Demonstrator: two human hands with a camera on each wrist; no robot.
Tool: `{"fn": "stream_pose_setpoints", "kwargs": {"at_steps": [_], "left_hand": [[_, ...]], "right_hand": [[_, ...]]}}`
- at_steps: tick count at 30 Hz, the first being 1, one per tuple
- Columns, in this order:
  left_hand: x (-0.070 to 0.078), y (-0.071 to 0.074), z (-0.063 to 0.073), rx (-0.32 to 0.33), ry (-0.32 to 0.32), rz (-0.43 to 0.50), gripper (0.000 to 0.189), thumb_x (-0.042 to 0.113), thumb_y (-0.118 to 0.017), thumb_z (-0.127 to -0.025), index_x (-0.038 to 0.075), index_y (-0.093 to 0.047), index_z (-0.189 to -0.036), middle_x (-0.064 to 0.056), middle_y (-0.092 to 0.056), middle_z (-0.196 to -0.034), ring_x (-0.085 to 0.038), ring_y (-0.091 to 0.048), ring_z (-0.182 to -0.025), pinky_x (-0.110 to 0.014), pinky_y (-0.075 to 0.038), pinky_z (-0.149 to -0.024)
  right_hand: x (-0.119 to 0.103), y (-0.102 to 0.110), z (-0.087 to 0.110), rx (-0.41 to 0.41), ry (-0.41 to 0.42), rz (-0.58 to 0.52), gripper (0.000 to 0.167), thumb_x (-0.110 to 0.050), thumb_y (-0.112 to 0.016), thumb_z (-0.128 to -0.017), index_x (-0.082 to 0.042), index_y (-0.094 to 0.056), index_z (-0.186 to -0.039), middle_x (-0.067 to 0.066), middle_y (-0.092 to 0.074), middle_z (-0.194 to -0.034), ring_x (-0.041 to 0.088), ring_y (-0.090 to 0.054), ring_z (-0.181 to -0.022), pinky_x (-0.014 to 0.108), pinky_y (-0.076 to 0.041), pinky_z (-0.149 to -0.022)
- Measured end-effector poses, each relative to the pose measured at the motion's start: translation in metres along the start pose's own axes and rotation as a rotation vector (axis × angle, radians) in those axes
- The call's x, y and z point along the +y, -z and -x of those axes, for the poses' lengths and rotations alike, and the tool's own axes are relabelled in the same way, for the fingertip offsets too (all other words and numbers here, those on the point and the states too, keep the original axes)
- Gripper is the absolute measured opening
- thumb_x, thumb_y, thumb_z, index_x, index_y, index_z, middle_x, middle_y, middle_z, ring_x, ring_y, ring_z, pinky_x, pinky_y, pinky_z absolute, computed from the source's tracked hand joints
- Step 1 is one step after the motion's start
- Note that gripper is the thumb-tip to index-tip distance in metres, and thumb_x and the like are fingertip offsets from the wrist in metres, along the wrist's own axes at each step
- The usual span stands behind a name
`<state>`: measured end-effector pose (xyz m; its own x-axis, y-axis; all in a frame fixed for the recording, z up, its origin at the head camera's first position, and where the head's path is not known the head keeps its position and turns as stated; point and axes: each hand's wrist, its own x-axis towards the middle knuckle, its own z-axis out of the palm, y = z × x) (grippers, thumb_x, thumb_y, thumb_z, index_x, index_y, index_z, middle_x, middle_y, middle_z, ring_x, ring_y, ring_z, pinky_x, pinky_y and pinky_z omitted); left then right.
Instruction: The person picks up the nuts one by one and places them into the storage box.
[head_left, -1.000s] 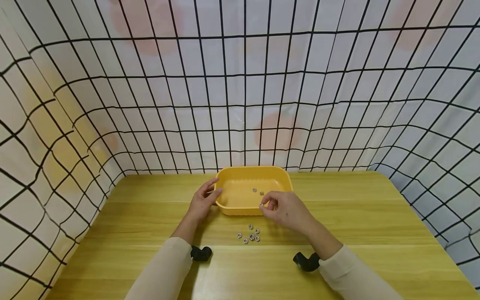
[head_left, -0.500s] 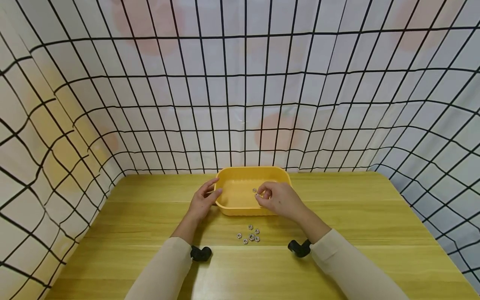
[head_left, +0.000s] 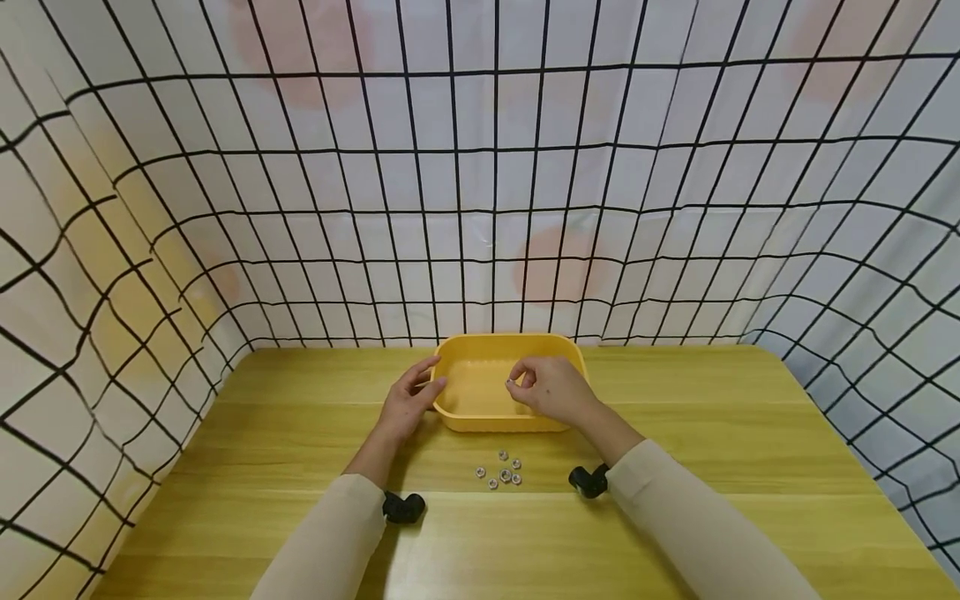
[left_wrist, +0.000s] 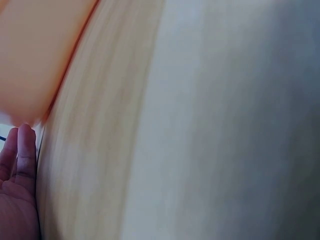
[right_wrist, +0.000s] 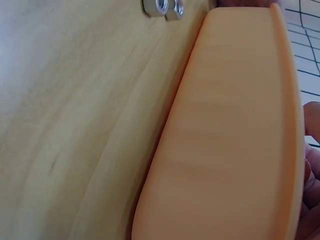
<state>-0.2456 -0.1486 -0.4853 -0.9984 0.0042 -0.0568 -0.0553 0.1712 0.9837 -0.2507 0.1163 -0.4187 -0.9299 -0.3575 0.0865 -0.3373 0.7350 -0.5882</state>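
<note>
Yellowish wood-grained surface (head_left: 262,433) spreads under both forearms, nearest of all being the pale left sleeve (head_left: 330,533) and right sleeve (head_left: 697,517), each with a black elbow-shaped fitting (head_left: 405,508) at its wrist end. Next come six metal nuts (head_left: 506,475), lying in a loose cluster between the wrists, one of them a little larger than the others. Just beyond them stands a yellow tray (head_left: 495,423), which looks orange from the wrists. At its left end the left hand (head_left: 406,408) has fingers extended and apart, touching the wall, with the thumb at the rim. Over the tray's right half, the right hand (head_left: 555,390) pinches a small nut (head_left: 508,382) between thumb and forefinger, hiding part of the tray floor. Behind everything rises a pale sheet (head_left: 555,183) with blurred pink and yellow patches, crossed by black grid lines (head_left: 405,75)
</note>
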Motion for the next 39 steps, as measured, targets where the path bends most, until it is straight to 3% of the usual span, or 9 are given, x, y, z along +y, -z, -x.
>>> {"fn": "stream_pose_setpoints", "kwargs": {"at_steps": [8,28,34,39], "left_hand": [[-0.001,0.000,-0.001,-0.003,-0.014,-0.008,0.050,0.030,-0.067,-0.100,0.021,-0.055,-0.148,-0.021,-0.052,-0.145,-0.035,-0.058,-0.126,-0.027,-0.058,-0.079],[0.004,-0.001,0.002,-0.005,-0.004,-0.022,0.050,0.031,-0.067,-0.100,0.023,-0.056,-0.148,-0.020,-0.052,-0.146,-0.036,-0.057,-0.130,-0.030,-0.058,-0.086],[0.005,-0.001,0.003,-0.017,-0.007,-0.004,0.051,0.031,-0.067,-0.100,0.020,-0.054,-0.149,-0.022,-0.051,-0.146,-0.037,-0.057,-0.128,-0.027,-0.058,-0.082],[0.004,0.000,0.003,-0.015,-0.008,0.003,0.050,0.030,-0.067,-0.101,0.020,-0.055,-0.149,-0.022,-0.052,-0.145,-0.036,-0.058,-0.126,-0.026,-0.058,-0.080]], "right_hand": [[0.002,-0.004,-0.013,-0.018,-0.034,0.008,0.016,-0.032,-0.071,-0.094,-0.016,-0.073,-0.098,-0.003,-0.065,-0.077,0.012,-0.055,-0.057,0.028,-0.046,-0.060],[0.005,-0.011,-0.029,-0.044,-0.101,-0.007,0.017,-0.033,-0.072,-0.094,-0.017,-0.072,-0.099,-0.001,-0.065,-0.081,0.015,-0.057,-0.067,0.029,-0.046,-0.064],[0.003,-0.004,-0.028,-0.025,-0.107,-0.062,0.019,-0.030,-0.072,-0.094,-0.015,-0.072,-0.105,0.000,-0.066,-0.083,0.016,-0.058,-0.067,0.028,-0.045,-0.063],[-0.009,0.007,-0.018,0.023,-0.094,-0.204,0.018,-0.027,-0.071,-0.096,-0.013,-0.072,-0.107,0.001,-0.069,-0.079,0.030,-0.069,-0.068,0.026,-0.044,-0.053]]}}
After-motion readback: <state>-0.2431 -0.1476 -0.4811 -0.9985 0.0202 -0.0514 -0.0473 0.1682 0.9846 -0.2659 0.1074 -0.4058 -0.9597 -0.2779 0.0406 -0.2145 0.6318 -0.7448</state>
